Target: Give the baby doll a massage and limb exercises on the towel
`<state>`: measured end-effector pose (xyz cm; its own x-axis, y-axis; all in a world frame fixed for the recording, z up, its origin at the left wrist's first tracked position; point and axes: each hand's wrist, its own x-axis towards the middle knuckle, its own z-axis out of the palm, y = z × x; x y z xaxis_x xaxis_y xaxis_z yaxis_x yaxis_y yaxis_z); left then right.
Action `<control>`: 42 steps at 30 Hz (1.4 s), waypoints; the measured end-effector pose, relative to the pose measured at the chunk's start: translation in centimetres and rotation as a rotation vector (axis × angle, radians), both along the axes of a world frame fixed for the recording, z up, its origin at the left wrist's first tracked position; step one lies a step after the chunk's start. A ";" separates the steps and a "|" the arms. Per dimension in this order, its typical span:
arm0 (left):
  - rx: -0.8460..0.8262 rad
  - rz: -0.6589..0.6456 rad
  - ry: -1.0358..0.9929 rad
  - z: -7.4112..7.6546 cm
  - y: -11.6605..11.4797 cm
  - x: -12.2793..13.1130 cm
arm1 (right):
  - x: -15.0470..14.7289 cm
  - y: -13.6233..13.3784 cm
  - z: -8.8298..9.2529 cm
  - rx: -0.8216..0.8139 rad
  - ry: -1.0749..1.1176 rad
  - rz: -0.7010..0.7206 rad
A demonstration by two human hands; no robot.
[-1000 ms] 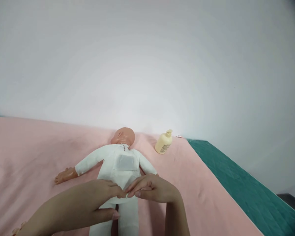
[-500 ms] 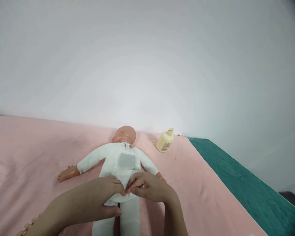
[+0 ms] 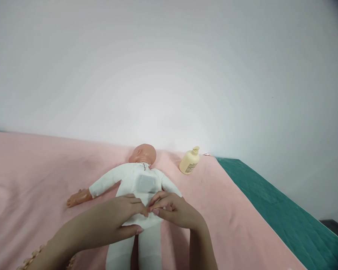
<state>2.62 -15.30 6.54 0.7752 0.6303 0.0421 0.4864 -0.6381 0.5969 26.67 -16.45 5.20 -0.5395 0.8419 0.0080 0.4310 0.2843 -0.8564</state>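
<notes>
The left hand (image 3: 116, 219) lay flat on the lower back of the baby doll (image 3: 138, 187), its fingers loosely together and its thumb stretched toward 3 o'clock across the hip; it pressed on the white suit without closing on anything that could be seen. The right hand (image 3: 174, 210) rested beside it on the doll's right-hand flank, fingers curled, their tips meeting the left hand's tips at the middle of the doll's waist. Whether that grip pinched any cloth could not be told.

The doll lay face down on the pink blanket (image 3: 39, 172), its bald head at 12 o'clock from the hands and its legs running toward 6 o'clock between the forearms. One sleeved arm reached toward 9 o'clock, ending in a bare plastic hand on the blanket. A square white patch sat on the upper back.

At about 1 o'clock from the head, well apart from the hands, a cream pump bottle (image 3: 189, 162) leaned on the blanket near the white wall (image 3: 169, 67). At 3 o'clock, a green surface (image 3: 276, 213) ran along the blanket's edge.
</notes>
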 end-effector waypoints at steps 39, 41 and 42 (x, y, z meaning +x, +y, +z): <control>-0.150 0.066 -0.045 -1.0 3.7 0.0 | -0.2 1.2 -1.0 -0.030 0.082 -0.192; -0.166 0.074 -0.030 -1.1 3.7 0.1 | -0.3 1.3 -1.2 -0.029 0.071 -0.208; -0.176 0.078 -0.020 -1.2 3.7 0.1 | -0.4 1.3 -1.2 -0.030 0.059 -0.211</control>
<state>2.70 -11.65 5.37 0.7241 0.6871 -0.0593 0.5170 -0.4839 0.7061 26.31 -15.11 3.98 -0.3505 0.9365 0.0077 0.4269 0.1671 -0.8887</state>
